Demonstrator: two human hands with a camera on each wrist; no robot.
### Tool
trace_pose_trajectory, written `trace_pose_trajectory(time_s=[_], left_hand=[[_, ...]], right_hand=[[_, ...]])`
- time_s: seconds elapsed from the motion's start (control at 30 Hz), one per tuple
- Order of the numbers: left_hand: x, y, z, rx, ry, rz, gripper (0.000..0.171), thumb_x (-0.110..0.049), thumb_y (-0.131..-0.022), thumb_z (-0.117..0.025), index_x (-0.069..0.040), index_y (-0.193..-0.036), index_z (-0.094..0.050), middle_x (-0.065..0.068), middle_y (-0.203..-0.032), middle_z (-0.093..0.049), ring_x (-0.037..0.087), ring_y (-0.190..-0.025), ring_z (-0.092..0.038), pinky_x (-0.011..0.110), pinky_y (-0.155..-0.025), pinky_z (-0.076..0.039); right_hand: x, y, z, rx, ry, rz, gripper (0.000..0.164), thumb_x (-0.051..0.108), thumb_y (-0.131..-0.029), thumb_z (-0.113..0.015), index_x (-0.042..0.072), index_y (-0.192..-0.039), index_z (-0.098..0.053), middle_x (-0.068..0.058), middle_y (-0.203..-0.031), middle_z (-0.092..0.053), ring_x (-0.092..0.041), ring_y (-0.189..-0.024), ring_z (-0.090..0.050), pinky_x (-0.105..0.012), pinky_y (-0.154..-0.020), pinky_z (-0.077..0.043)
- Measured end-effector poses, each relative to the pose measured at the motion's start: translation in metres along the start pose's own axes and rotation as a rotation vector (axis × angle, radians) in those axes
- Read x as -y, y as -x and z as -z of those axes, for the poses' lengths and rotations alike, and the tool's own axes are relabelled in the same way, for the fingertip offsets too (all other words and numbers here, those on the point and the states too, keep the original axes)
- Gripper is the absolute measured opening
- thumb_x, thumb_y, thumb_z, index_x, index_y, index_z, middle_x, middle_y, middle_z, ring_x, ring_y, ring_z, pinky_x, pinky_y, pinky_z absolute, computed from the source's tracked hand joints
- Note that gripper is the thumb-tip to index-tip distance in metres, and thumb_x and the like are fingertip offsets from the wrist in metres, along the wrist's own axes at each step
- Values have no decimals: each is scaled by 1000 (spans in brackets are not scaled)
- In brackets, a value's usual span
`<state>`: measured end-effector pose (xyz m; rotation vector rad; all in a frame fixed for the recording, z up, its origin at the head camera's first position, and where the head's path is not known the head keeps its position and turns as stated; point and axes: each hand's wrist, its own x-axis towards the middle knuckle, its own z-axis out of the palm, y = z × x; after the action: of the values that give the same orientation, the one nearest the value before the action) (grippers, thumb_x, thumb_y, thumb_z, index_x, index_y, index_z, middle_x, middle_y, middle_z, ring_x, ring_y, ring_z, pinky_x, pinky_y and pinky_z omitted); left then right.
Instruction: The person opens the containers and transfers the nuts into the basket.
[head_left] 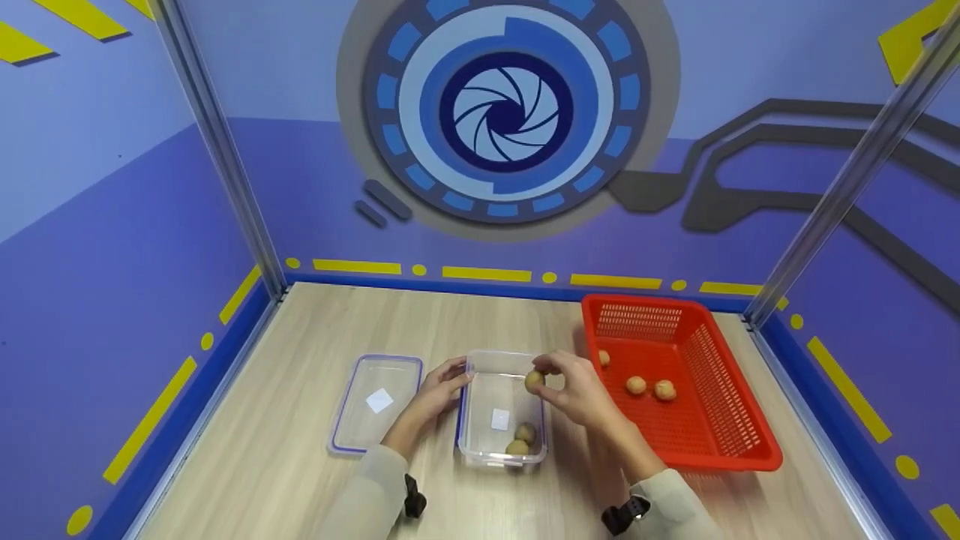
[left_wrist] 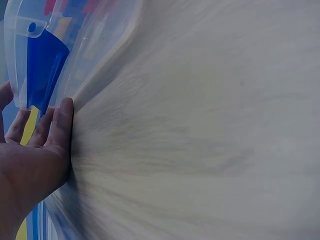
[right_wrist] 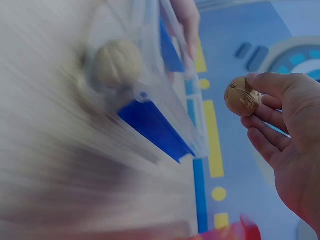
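Observation:
My right hand (head_left: 577, 386) pinches a walnut (right_wrist: 242, 96) between thumb and fingertips, above the right side of a clear plastic container (head_left: 480, 439). Two walnuts (head_left: 526, 433) lie inside the container at its near right corner. At the container's left side my left hand (head_left: 433, 394) holds the wall, thumb at the rim and fingers along the outside. In the left wrist view those fingers (left_wrist: 59, 125) lie near a blue latch (left_wrist: 44, 70). Three walnuts (head_left: 664, 390) are in a red plastic basket (head_left: 720, 457) on the right.
A clear lid (head_left: 405, 367) with a blue seal and a white label lies flat left of the container. Purple-blue panels (head_left: 315, 195) enclose the wooden table (head_left: 322, 322) at the back and both sides, with metal posts (head_left: 225, 142) at the corners.

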<state>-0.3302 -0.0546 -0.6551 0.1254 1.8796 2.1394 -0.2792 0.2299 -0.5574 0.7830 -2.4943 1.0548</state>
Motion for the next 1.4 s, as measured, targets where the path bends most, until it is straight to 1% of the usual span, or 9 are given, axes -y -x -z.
trace_pose_trajectory(time_s=[0.2,0.37,0.53,0.73,0.9,1.03,1.23,1.3,1.4], left_hand=[[-1,0,0,-2,17,4,54,-13,-107,-63,2,-156,-45,26,-157,-49,41,-135,-56,41,-100,-57],[-2,1,1,-5,15,6,54,-14,-107,-63,1,-156,-46,25,-157,-49,40,-134,-57,40,-98,-58],[-2,1,1,16,30,5,54,-14,-108,-61,1,-156,-44,25,-156,-49,41,-135,-56,46,-102,-56],[-3,1,1,10,16,15,53,-15,-108,-61,0,-156,-45,25,-156,-50,40,-135,-56,46,-101,-56],[-4,2,0,-2,1,17,53,-15,-107,-61,-1,-156,-46,24,-156,-50,39,-136,-55,44,-102,-55],[-4,3,0,-3,3,12,52,-15,-107,-61,-2,-156,-47,23,-156,-50,39,-136,-55,45,-102,-55],[-3,3,0,-1,4,16,53,-15,-107,-63,-2,-156,-47,23,-157,-50,40,-138,-54,45,-103,-54],[-4,3,0,-3,2,14,53,-16,-107,-63,-2,-156,-47,23,-158,-50,40,-138,-54,45,-104,-54],[-4,3,1,0,5,7,52,-15,-107,-62,-2,-155,-47,23,-158,-49,41,-138,-53,46,-104,-54]], right_hand=[[-10,-2,19,-70,9,-64,33,14,-84,-92,9,-111,-75,-1,-103,-76,-19,-95,-73,-45,-90,-62],[-19,0,33,-131,15,-92,35,12,-82,-93,7,-112,-75,-4,-104,-76,-22,-95,-73,-46,-89,-62],[-26,6,45,-161,12,-156,36,12,-83,-93,5,-114,-76,-5,-105,-76,-22,-96,-72,-44,-88,-62],[-36,11,56,-201,2,-161,34,7,-84,-91,0,-113,-75,-7,-104,-76,-25,-95,-72,-48,-86,-61],[-44,18,64,-225,9,-223,35,9,-84,-91,1,-114,-74,-5,-105,-75,-22,-98,-71,-41,-89,-60],[-50,24,68,-234,9,-287,38,15,-86,-91,4,-117,-74,-5,-109,-75,-23,-102,-70,-36,-91,-58],[-62,31,70,-239,-18,-367,40,23,-89,-89,6,-122,-72,-7,-114,-74,-26,-107,-69,-15,-90,-50],[-66,32,70,-243,-23,-377,40,22,-90,-88,5,-122,-71,-9,-114,-74,-27,-107,-69,-19,-91,-52],[-74,31,68,-266,-24,-380,38,19,-90,-88,3,-121,-72,-10,-112,-75,-28,-106,-70,-37,-93,-58]])
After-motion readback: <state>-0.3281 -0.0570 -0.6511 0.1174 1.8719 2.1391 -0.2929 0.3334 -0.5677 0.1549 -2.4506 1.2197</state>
